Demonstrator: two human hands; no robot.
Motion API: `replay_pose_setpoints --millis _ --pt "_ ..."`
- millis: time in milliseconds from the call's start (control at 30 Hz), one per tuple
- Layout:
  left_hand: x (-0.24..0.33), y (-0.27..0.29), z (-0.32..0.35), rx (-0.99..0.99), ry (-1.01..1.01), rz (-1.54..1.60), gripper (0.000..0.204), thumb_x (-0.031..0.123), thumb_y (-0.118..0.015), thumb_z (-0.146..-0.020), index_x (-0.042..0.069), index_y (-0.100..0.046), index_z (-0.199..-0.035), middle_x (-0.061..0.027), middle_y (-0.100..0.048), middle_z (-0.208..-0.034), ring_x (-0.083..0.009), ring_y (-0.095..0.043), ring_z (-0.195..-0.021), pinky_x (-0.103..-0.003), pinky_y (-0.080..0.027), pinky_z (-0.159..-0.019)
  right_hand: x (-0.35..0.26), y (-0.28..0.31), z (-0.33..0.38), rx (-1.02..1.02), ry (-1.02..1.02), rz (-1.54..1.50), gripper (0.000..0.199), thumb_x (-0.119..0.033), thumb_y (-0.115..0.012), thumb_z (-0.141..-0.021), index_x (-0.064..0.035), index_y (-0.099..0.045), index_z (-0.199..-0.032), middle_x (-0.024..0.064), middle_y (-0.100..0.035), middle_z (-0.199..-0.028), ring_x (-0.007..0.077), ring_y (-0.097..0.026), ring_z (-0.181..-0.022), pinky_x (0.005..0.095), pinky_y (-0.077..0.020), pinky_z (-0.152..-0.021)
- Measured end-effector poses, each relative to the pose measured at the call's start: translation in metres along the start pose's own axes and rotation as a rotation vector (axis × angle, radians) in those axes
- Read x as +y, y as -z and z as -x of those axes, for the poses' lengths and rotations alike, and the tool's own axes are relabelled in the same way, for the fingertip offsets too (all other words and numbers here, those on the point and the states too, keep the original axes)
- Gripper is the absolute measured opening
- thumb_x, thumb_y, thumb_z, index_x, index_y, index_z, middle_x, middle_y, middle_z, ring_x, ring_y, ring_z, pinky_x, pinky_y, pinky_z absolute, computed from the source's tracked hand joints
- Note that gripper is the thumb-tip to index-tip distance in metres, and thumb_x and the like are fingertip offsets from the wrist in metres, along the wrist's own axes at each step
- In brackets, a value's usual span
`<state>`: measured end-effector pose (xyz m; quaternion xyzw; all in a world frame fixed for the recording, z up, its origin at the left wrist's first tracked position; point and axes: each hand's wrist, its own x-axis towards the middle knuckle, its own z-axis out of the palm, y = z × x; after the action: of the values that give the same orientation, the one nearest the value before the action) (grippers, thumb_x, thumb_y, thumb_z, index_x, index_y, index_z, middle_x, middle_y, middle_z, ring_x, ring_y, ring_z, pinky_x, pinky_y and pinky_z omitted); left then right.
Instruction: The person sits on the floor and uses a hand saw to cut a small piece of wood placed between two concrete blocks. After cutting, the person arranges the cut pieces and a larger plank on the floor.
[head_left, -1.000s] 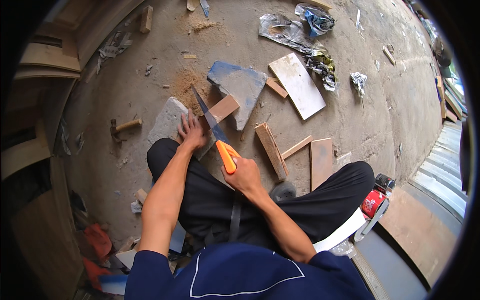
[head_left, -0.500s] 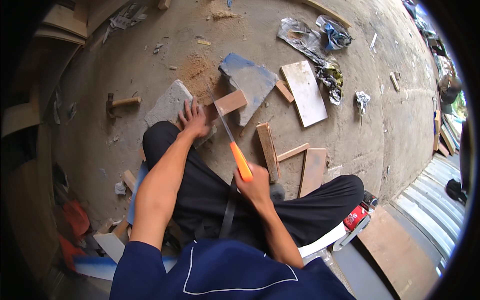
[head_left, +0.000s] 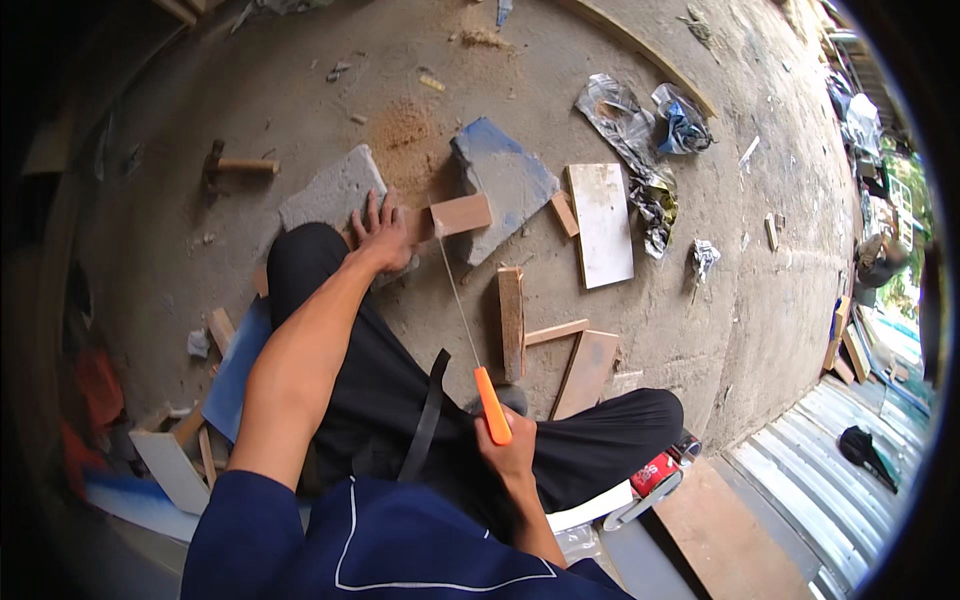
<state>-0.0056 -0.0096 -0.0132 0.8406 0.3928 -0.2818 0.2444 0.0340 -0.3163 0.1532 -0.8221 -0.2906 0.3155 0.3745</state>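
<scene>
The right hand (head_left: 506,452) clasps the saw (head_left: 488,396) by its orange handle (head_left: 493,412), probably the surest hold; the blade (head_left: 463,314), likely light and springy, runs toward 11 o'clock to the wood block (head_left: 463,214). The left hand (head_left: 382,242), fingers spread, rests at the seemingly stiff block's 9-o'clock end.

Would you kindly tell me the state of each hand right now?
Left hand: open and spread, resting at the left end of the wooden block.
Right hand: closed, holding the orange-handled saw.
</scene>
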Motion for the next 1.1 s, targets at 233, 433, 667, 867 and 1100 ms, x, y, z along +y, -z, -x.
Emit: replay_pose_setpoints --millis 233,433,667,867,1100 --pt "0.002 0.002 0.005 0.028 -0.058 0.087 0.084 0.013 -0.061 -0.069 -0.003 -0.023 -0.142 -0.0163 0.008 -0.156 -0.0425 0.017 -0.141 -0.069 0.005 -0.104 -0.001 -0.048 -0.075 -0.005 -0.055 0.019 0.016 -0.013 -0.063 -0.078 0.0013 -0.058 -0.073 0.0187 -0.054 -0.062 0.0318 -0.054 -0.053 0.0359 -0.0432 -0.053" --pt "0.000 -0.001 0.006 0.038 -0.019 0.076 0.086 0.011 -0.060 -0.067 -0.002 -0.023 -0.143 -0.0184 0.007 -0.156 -0.0444 0.016 -0.140 -0.068 0.006 -0.105 0.004 0.004 -0.012 0.005 -0.071 -0.015 0.012 -0.010 -0.062 -0.080 0.0019 -0.062 -0.077 0.0143 -0.054 -0.057 0.0193 -0.057 -0.051 0.0322 -0.0436 -0.052" --pt "0.003 -0.005 0.006 0.036 -0.036 0.065 0.089 0.014 -0.061 -0.069 0.000 -0.020 -0.146 -0.0185 0.008 -0.156 -0.0440 0.016 -0.140 -0.068 0.007 -0.104 -0.010 -0.037 -0.071 -0.003 -0.082 0.119 0.017 -0.012 -0.062 -0.080 0.0017 -0.057 -0.071 0.0159 -0.052 -0.057 0.0248 -0.055 -0.050 0.0364 -0.0423 -0.051" --pt "0.003 -0.006 0.009 0.063 -0.025 0.050 0.085 0.014 -0.061 -0.067 0.001 -0.025 -0.144 -0.0186 0.006 -0.156 -0.0449 0.015 -0.140 -0.069 0.006 -0.104 -0.032 0.004 0.017 -0.049 -0.159 0.092 0.011 -0.009 -0.063 -0.079 0.0019 -0.063 -0.080 0.0147 -0.058 -0.062 0.0216 -0.062 -0.056 0.0303 -0.0483 -0.059" --pt "0.005 -0.004 0.009 0.055 -0.034 0.065 0.084 0.012 -0.062 -0.066 0.000 -0.027 -0.142 -0.0187 0.005 -0.156 -0.0446 0.013 -0.141 -0.069 0.006 -0.104 -0.028 -0.044 -0.085 0.012 -0.109 0.097 0.027 -0.017 -0.061 -0.082 0.0028 -0.051 -0.068 0.0178 -0.048 -0.054 0.0251 -0.045 -0.046 0.0372 -0.0384 -0.049"
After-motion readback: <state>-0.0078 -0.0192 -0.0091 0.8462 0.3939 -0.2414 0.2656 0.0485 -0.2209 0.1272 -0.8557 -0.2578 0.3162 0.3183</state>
